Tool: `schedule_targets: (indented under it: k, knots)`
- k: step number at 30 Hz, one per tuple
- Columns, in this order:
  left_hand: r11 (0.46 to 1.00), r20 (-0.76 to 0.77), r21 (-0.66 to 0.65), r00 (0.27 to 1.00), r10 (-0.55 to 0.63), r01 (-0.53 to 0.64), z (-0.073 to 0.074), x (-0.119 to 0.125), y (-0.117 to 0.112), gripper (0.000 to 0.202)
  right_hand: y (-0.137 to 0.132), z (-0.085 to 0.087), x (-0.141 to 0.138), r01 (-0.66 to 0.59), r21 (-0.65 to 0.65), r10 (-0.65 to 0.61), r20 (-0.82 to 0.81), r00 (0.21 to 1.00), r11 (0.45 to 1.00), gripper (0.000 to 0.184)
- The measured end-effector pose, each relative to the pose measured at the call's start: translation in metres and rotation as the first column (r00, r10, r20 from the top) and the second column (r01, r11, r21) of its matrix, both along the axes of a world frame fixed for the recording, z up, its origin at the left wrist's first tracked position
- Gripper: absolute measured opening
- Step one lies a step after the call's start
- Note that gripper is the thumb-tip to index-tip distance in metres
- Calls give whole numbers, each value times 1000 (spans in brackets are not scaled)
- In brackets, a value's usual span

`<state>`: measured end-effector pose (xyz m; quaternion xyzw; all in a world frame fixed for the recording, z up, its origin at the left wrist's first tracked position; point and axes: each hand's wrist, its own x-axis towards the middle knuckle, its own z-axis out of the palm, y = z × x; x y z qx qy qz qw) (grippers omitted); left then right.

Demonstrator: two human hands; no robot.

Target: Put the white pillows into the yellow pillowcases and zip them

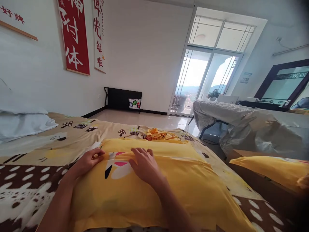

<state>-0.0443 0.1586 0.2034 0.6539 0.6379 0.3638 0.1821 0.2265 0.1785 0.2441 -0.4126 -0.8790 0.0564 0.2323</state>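
Observation:
A yellow pillowcase [188, 190] with a pink, white and black cartoon print lies spread on the bed in front of me, looking padded. A fold or seam runs across it under my hands. My left hand [93, 159] is at its left end, thumb and fingers pinched together on the cloth along that fold. Lying on the fabric near the middle, my right hand [145, 164] has its fingers stretched out and slightly apart over the fold. Its fingertips rest on the cloth beside the print.
The bed has a patterned beige and brown sheet [79, 127]. Crumpled orange-yellow cloth [160, 134] lies beyond the pillowcase, white bedding [24, 124] at left. At right are another yellow pillow [270, 167], a cardboard box [246, 153] and a plastic-covered table [256, 120].

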Motion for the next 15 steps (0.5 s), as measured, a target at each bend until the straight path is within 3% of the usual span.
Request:
schedule_targets:
  k: [3,6,10,15]
  knots:
    - [999,-55,44,998,6,-4,6,4,-4,37,1,-34,-24,75,58,-68,-109,992,996,17]
    - [997,-113,76,993,22,-13,13,8,-5,29,3,-58,-28,60,167,-30,-181,983,984,17]
    - [997,-222,76,974,41,-24,19,14,-5,17,2,-61,-24,28,238,21,-201,979,971,22]
    - [997,-280,62,958,56,-40,23,18,-10,6,-3,-56,-25,-86,296,121,-102,987,951,25]
